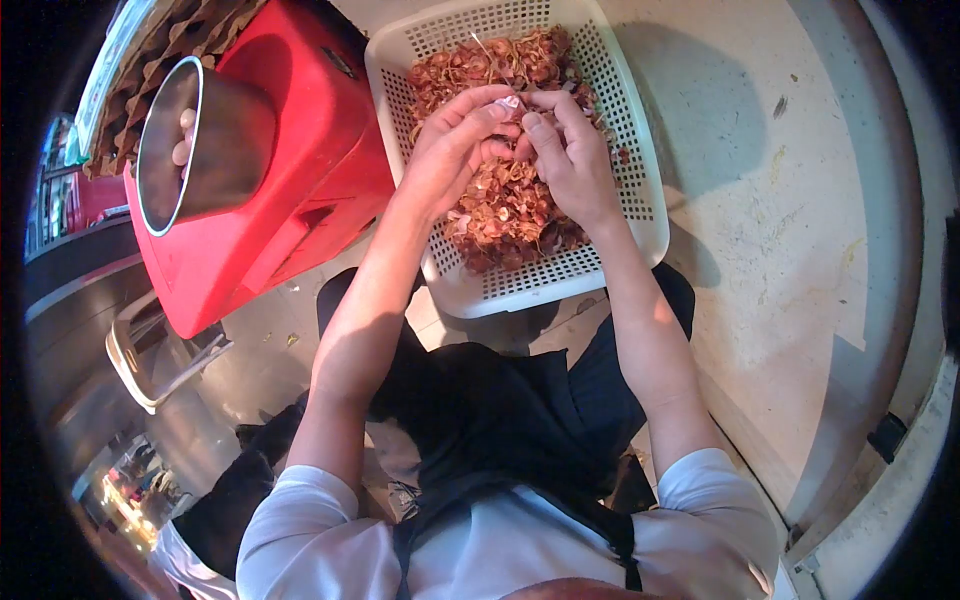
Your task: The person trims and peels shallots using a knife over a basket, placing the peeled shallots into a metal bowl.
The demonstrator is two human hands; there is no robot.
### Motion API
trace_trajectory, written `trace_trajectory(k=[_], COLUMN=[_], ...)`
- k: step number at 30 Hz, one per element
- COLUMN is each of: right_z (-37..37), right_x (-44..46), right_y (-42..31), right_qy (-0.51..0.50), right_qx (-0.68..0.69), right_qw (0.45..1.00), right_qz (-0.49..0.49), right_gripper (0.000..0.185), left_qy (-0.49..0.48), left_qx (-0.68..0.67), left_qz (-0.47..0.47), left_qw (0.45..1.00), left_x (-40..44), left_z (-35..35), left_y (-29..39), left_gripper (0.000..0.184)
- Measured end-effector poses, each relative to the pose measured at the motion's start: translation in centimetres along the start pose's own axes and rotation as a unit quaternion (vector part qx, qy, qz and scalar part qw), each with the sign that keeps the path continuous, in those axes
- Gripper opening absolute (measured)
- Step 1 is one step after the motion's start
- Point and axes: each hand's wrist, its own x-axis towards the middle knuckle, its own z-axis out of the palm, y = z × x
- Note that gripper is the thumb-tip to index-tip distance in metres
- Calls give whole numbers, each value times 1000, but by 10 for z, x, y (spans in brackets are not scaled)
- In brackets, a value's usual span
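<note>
Could drop the small pinkish-white piece (pixel 511 102) from between left grip (pixel 452 145) and right grip (pixel 572 160): judged the foremost risk, owing to a fingertip-only hold on so small a thing. Would then be hard to find among the reddish-brown skins (pixel 515 210) directly below, given the likeness in colour. Holding narrow at the left grip, with thumb and forefinger almost together on the piece. Likewise narrow at the right grip, with bent fingertips meeting the same piece from the opposite side. Cannot tell, for overlapping fingers, the full shape of the piece or the share of load on each grip. Beneath both grips: skins in a loose heap, lying inside a white perforated basket (pixel 640 190) with walls on either side of the grips. Could spill skins over the near rim, if tilted or knocked. Farther out, well to the left of the left grip: a metal pot (pixel 235 150) on a red plastic stool (pixel 330 110), with a few pale round items (pixel 181 153) inside. Could topple and scatter those items, from a bump to the stool.
</note>
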Motion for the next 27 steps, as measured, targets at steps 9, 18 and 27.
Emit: trace_trajectory(k=[9, 18, 27], right_z=[-10, -7, -8], right_x=[5, 0, 4], right_y=[8, 2, 3], right_qy=[23, -72, -44], right_qx=[47, 75, 35], right_qw=[996, 992, 998], right_qz=[77, 67, 36], right_gripper=[22, 28, 22], left_qy=[17, 5, 0], left_qx=[58, 38, 74], left_qz=[-3, 8, 18], left_qw=[998, 999, 997], left_x=[-2, 1, 0], left_z=[5, -5, -2], left_y=[6, -2, 0], left_gripper=[31, 28, 27])
